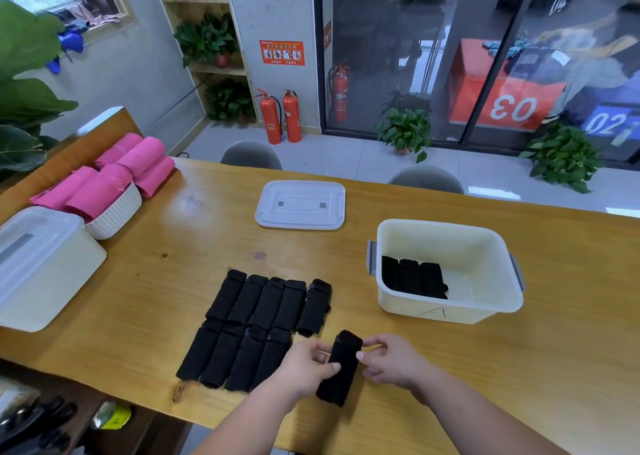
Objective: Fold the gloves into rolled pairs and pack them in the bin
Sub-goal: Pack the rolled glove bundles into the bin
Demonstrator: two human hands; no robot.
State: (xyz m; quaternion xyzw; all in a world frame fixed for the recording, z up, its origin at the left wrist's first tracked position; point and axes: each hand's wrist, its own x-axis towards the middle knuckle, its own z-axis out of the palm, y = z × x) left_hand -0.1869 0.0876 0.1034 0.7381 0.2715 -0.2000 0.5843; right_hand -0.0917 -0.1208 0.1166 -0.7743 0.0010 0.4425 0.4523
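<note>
Roll [341, 368], black, one glove pair: lies on the worktop [156, 281] near the front edge, its long axis pointing away from the person, just right of the near row.

Left hand [308, 368]: grip clamped on the roll's left side at mid-length, thumb and fingers pinching the cloth.

Right hand [391, 361]: grip closed against the roll's right side, thumb tip pressed to the cloth, index finger raised by the far end.

Step in hand, as judged: firming up this roll before it is packed. The squeeze should be even from both sides so the layers do not slacken. The far end should be checked for a tucked cuff. Soft knit is likely to unwind if lifted by one end, so one hand wrapped round the middle would carry it best.

Rows [259, 330]: nine finished black rolls, five far and four near, touching side by side, not yet packed.

Bin [467, 312]: open, marked A on its front wall, right of the rows and beyond the hands.

Packed rolls [412, 276]: three, side by side at the bin's left end, with bare floor to their right. The next roll fits best laid the same way, snug against the rightmost.

Lid [300, 205]: flat on the worktop, apart from the bin.

Basket [117, 215]: far left, heaped with pink rolls [138, 156].
</note>
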